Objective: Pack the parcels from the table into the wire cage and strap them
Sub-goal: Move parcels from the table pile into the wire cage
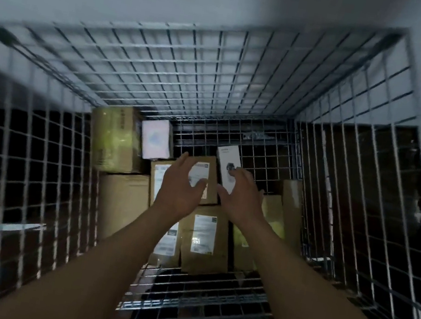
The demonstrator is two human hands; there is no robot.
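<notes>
Both hands are inside the cage (344,160), above the parcels already stacked on its floor. Your left hand (182,185) hovers over the labelled box (156,178) with fingers spread and holds nothing. Your right hand (240,192) is at the foot of the white box (226,159), fingers bent toward it; motion blur prevents telling whether they pinch the box or merely touch it. The white box stands upright on a narrow end, just beside the labelled box, with open floor behind it. If released off balance, it will likely topple into that gap. The load is uneven: the tall box (114,139) at the left rear sits higher than the front parcels (206,237). A strap drawn over such steps may slip or leave the lower parcels loose. Fill the rear gap and level the top layer before strapping. Withdraw your forearms straight up, since the wire walls stand close on both sides and a snag could shift the stack. No strap is visible.
</notes>
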